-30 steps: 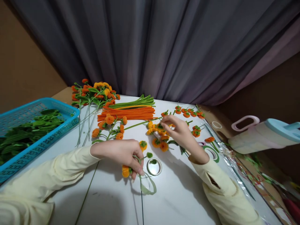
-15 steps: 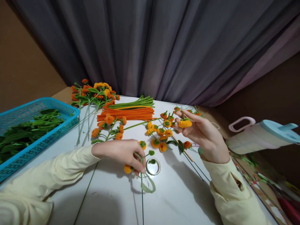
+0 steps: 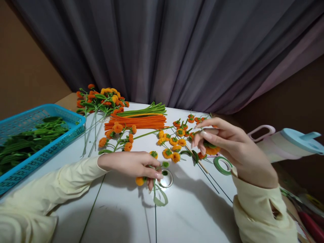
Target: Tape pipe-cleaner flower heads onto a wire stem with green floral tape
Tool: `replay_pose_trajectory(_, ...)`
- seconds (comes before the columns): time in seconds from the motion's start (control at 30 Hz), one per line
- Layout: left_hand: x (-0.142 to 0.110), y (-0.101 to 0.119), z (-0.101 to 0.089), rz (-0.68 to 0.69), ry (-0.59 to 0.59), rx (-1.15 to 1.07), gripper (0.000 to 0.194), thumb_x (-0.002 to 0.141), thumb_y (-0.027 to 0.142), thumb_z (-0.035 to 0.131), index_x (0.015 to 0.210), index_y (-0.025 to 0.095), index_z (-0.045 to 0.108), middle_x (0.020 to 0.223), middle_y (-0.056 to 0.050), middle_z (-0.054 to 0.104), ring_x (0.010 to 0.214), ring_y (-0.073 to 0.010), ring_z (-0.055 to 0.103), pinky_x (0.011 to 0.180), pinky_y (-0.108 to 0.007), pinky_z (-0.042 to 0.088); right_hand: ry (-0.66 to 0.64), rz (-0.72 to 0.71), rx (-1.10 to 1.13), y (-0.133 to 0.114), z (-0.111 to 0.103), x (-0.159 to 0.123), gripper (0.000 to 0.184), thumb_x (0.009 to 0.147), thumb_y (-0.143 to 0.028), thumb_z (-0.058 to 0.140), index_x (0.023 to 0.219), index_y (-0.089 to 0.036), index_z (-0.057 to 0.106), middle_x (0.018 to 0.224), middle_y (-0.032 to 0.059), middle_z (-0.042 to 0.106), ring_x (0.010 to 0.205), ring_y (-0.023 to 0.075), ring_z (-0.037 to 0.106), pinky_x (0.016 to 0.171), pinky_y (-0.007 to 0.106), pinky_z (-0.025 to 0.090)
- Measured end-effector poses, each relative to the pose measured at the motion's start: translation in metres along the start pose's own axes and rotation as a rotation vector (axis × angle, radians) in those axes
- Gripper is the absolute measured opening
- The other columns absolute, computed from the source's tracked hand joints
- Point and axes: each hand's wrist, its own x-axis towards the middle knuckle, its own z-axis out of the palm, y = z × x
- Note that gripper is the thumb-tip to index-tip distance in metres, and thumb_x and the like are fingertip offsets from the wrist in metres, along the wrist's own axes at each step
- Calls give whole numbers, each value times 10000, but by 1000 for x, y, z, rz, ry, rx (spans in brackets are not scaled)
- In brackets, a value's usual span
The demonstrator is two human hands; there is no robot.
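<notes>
My left hand (image 3: 138,165) is closed, pinching the thin dark-green wire stem (image 3: 155,222) of a flower with a small yellow-orange head (image 3: 139,181). A strip of pale green tape (image 3: 160,199) loops down from those fingertips. Higher on the right, my right hand (image 3: 230,145) holds a fuzzy orange-yellow flower (image 3: 212,149) by its short green stem, its head hanging under the fingers. Near the left fingertips, a green bud (image 3: 165,164) sticks out. Just behind that hand lies a pale round ring (image 3: 167,182), with another small green piece showing inside it.
Loose yellow and orange flower heads (image 3: 174,143) lie mid-table, beside a wooden stick (image 3: 202,166). Orange and green chenille stems (image 3: 139,122) are stacked behind. A blue basket (image 3: 82,122) of leaves stands left, finished flowers (image 3: 106,98) behind it. A green tape roll (image 3: 223,165) and tumbler (image 3: 286,145) are right.
My right hand has moved right and turned, so the flower now hangs below its fingers. The green tape roll has come into view. My left hand has shifted slightly right.
</notes>
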Motion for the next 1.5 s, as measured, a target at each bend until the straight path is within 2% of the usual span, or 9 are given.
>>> replay_pose_trajectory(0.17,0,-1,0,-5,-5,-24,289,914,426,461,851,165,568,696,-13,675,684,-127,596,628,-189,405,-395,40,-440,-14,5,-19,152,913,-251,468,1042,-209,537,815,56,667,638,148,577,527,240,451)
replay_pose_trajectory(0.3,0,3,0,-17,-16,-26,330,926,445,421,875,166,588,697,-12,678,686,-125,594,621,-187,395,-568,-16,-780,-12,17,-23,121,844,-144,499,944,-198,539,745,33,617,597,148,550,540,244,431)
replay_pose_trajectory(0.4,-1,5,0,-20,-4,6,274,934,396,418,849,174,554,699,-1,674,685,-117,580,618,-178,388,-716,-77,-838,-6,26,-20,224,792,-56,514,967,-187,566,802,41,609,662,161,569,584,244,446)
replay_pose_trajectory(0.53,-4,7,-1,-38,26,64,228,924,379,443,812,186,488,712,8,675,694,-115,558,606,-170,366,-854,-167,-750,4,33,-11,296,844,-13,466,988,-199,647,957,67,589,858,171,584,743,248,465)
replay_pose_trajectory(0.67,-5,8,0,-72,41,63,243,922,421,437,843,193,469,720,19,672,679,-109,537,590,-176,354,-806,-155,-722,13,36,-6,262,886,-60,458,994,-203,649,898,51,562,811,159,569,717,246,461)
replay_pose_trajectory(0.83,-5,11,0,-116,27,-21,249,931,446,389,866,207,418,711,21,677,678,-113,553,608,-196,372,-699,-45,-716,18,32,-10,113,900,-149,439,1000,-180,481,856,50,560,672,156,534,611,266,459)
replay_pose_trajectory(0.9,-5,13,0,-116,12,-62,253,934,455,379,865,213,403,720,21,680,689,-116,570,612,-200,372,-662,-42,-662,19,31,-13,127,897,-148,430,1014,-196,438,900,60,565,712,158,542,656,279,473)
replay_pose_trajectory(1.1,-6,14,-1,-85,4,-59,281,935,473,362,840,211,402,756,14,687,704,-115,575,607,-195,370,-289,-30,-378,36,38,-15,188,880,-277,530,1009,-210,411,950,51,519,863,176,545,774,319,484)
replay_pose_trajectory(1.5,-6,10,-2,-72,26,39,308,951,473,327,843,199,415,737,27,642,687,-103,535,635,-189,383,-120,-11,-239,42,59,-18,177,818,-261,612,893,-203,463,902,42,555,856,184,576,772,322,503)
